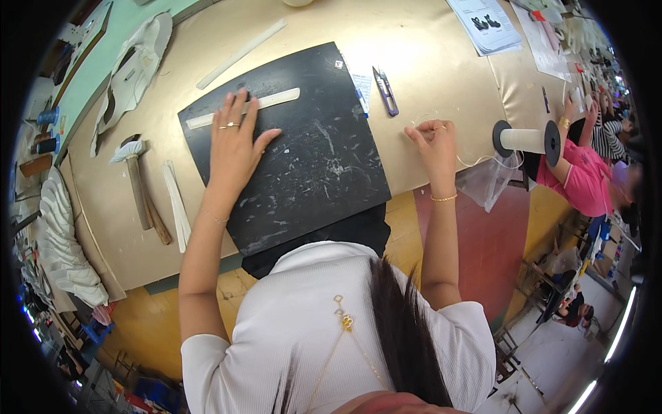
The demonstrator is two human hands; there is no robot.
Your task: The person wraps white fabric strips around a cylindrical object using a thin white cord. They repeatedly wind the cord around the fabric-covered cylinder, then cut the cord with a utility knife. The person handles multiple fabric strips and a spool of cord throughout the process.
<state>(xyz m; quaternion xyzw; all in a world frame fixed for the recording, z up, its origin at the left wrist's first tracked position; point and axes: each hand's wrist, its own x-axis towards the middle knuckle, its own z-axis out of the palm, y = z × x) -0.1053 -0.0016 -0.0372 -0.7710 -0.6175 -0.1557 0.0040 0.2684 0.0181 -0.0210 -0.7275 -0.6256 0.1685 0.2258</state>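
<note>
My left hand (234, 134) lies flat, fingers spread, across a narrow whitish strip (279, 96) on the black board (317, 186). Part of the strip is hidden under the fingers. Off the board's right side, my right hand (434, 141) has its thumb and fingertips pinched together. Thin white cord (476, 163) runs to it from a large spool (524, 140) with dark end discs. A small pair of thread snips (386, 93) rests on the table between the board and my right hand.
A hammer (141, 183), pale strips (177, 207) and white cut pieces (134, 76) lie left of the board. Stacked white pieces (69, 241) sit at the left edge. Printed sheets (486, 27) lie far right. A clear plastic bag (488, 183) hangs at the near edge. A co-worker in pink (579, 176) is at right.
</note>
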